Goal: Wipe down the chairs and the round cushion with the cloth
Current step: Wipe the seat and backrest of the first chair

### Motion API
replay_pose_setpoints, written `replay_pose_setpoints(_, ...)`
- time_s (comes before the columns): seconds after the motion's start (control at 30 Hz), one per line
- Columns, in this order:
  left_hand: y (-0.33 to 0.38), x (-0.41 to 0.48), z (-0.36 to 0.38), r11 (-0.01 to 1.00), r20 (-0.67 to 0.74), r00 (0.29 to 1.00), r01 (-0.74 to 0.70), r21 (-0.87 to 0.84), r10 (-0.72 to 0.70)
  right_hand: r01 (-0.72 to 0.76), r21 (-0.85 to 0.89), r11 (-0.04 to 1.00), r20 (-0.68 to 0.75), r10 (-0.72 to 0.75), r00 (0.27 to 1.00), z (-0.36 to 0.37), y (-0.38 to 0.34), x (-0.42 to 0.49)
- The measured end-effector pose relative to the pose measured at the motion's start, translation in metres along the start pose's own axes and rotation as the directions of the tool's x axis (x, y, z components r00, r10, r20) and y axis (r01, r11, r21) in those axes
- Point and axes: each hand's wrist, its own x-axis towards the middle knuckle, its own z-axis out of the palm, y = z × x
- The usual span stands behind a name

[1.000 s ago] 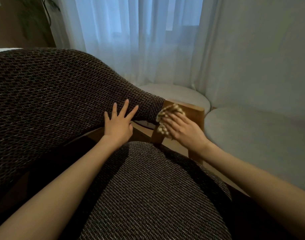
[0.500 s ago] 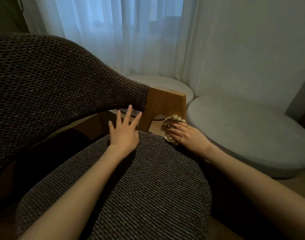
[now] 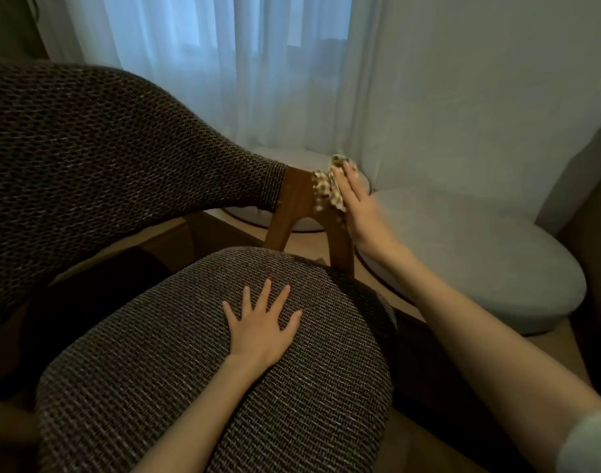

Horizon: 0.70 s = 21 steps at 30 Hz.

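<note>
The right hand [image 3: 358, 213], fingers stretched flat, presses the bunched patterned cloth [image 3: 326, 187] against the top outer side of the wooden arm support [image 3: 297, 209] of the chair [image 3: 104, 158], higher than half a second ago, when hand and cloth were down at the support's foot by the far edge of the seat [image 3: 207, 404]. The left hand [image 3: 261, 331] lies flat near the middle of the seat, fingers spread wide and holding nothing, drawn back from the far edge beside the support. The grey round cushion [image 3: 479, 261] lies just right of the chair, beyond the right forearm
</note>
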Motion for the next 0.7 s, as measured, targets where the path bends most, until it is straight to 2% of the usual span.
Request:
replay_pose_setpoints(0.2,0.007,0.008,0.006,1.0,-0.032,0.999,0.017,0.016,-0.017,-0.126,0.232,0.964,-0.106,0.154,0.982,0.014,0.005,0.021)
replay_pose_setpoints(0.37,0.012,0.022,0.01,1.0,-0.058,0.998,0.003,0.031,-0.002,-0.26,0.469,0.844,-0.122,0.354,0.927,0.038,0.015,0.016)
replay_pose_setpoints(0.43,0.014,0.026,0.012,1.0,-0.064,0.998,0.003,0.031,-0.001,-0.317,0.531,0.785,-0.081,0.42,0.904,0.052,0.02,0.001)
replay_pose_setpoints(0.53,0.015,0.03,0.015,0.999,-0.074,0.997,0.005,0.044,-0.001,-0.393,0.522,0.757,0.0,0.46,0.888,0.077,0.031,-0.035)
replay_pose_setpoints(0.7,0.013,0.031,0.018,0.998,-0.082,0.997,0.003,0.059,0.001,-0.434,0.528,0.73,0.153,0.421,0.894,0.08,0.042,-0.049)
